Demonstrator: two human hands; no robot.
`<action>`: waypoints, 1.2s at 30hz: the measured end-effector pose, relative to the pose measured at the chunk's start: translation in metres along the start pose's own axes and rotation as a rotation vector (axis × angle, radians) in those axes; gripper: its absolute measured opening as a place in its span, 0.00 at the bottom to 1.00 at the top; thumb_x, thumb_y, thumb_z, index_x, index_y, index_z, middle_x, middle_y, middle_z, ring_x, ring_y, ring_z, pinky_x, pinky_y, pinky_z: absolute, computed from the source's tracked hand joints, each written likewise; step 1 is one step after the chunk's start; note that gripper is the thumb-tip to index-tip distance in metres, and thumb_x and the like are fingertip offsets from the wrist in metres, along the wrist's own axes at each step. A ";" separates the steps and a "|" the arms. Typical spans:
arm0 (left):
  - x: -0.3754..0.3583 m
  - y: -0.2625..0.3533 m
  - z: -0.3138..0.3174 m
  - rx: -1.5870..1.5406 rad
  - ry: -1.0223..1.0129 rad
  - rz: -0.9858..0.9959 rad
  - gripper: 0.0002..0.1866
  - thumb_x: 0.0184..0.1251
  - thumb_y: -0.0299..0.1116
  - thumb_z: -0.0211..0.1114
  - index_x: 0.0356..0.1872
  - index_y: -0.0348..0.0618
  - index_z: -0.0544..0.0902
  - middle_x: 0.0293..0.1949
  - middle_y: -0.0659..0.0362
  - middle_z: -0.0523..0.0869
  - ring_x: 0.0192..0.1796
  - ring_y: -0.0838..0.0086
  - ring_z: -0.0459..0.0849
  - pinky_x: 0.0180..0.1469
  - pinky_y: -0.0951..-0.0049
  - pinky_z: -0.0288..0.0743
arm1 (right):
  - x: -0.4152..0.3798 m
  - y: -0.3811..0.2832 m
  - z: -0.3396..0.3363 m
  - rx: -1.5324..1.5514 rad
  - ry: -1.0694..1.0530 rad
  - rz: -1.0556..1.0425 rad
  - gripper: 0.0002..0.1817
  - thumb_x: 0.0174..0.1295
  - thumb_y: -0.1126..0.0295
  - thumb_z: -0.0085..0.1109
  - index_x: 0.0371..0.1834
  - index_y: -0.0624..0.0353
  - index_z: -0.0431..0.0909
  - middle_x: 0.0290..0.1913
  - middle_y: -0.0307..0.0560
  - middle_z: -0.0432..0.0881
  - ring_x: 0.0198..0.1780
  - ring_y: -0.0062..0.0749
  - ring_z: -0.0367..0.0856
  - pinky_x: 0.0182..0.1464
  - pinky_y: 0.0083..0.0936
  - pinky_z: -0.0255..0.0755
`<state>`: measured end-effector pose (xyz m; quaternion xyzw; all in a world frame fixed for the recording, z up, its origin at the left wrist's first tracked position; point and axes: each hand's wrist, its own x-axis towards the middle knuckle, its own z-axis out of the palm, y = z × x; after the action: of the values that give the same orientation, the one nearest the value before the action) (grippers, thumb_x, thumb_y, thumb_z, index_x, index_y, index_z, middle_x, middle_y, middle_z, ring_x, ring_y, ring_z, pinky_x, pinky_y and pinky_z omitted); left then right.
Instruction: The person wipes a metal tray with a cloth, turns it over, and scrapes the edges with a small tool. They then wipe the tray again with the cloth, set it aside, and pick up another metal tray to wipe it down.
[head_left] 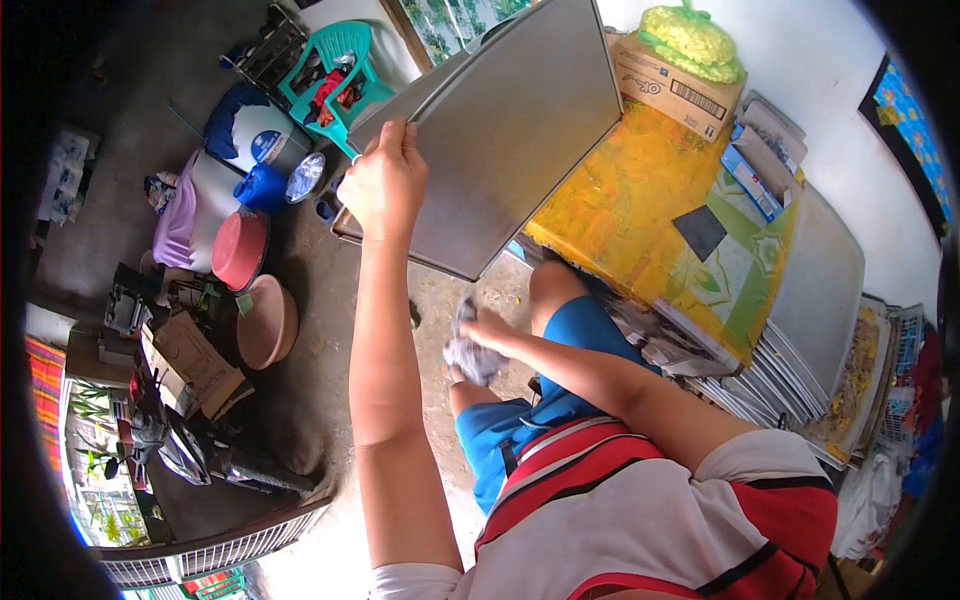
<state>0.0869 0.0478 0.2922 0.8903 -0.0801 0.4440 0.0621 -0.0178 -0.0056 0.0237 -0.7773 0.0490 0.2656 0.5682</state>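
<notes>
Concrete floor [330, 385] lies below; a yellow-covered table [610, 190] stands at right. My left hand [385, 185] has its fingers clamped on the edge of the metal tray [520, 140], tilted beside the table. My right hand [487, 332], blurred, has its fingers closed around a grey cloth [475, 362] below the tray.

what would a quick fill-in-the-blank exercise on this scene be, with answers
The metal tray is held at its edge by the ____ hand.
The shorts are ____, and the right hand holds a grey cloth.
The plastic chair is coloured ____.
A yellow-green bag sits on ____ of the cardboard box.

Missing words: left; blue; green; top.
</notes>
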 end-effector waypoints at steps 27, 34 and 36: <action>0.038 0.006 0.013 -0.010 -0.205 -0.023 0.13 0.71 0.48 0.56 0.42 0.58 0.84 0.30 0.53 0.88 0.32 0.53 0.87 0.34 0.54 0.79 | 0.046 -0.120 -0.078 -0.493 0.855 -1.207 0.29 0.47 0.60 0.70 0.56 0.51 0.76 0.64 0.50 0.69 0.72 0.63 0.55 0.70 0.56 0.54; 0.034 -0.002 0.012 -0.024 -0.237 -0.064 0.13 0.70 0.50 0.56 0.42 0.58 0.84 0.29 0.50 0.87 0.34 0.52 0.87 0.35 0.53 0.79 | 0.066 0.023 -0.093 -1.050 0.307 -1.225 0.29 0.47 0.67 0.64 0.57 0.29 0.79 0.71 0.26 0.68 0.79 0.37 0.52 0.66 0.49 0.63; 0.036 0.004 0.011 -0.039 -0.211 -0.031 0.13 0.70 0.50 0.56 0.41 0.58 0.85 0.29 0.51 0.88 0.34 0.52 0.87 0.35 0.53 0.79 | 0.063 0.005 -0.095 -0.968 0.336 -1.216 0.27 0.49 0.67 0.62 0.56 0.30 0.80 0.70 0.29 0.69 0.79 0.39 0.52 0.65 0.50 0.63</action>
<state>0.1161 0.0388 0.3145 0.9319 -0.0807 0.3449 0.0774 0.0683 -0.0790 0.0100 -0.8581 -0.4198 -0.2200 0.1975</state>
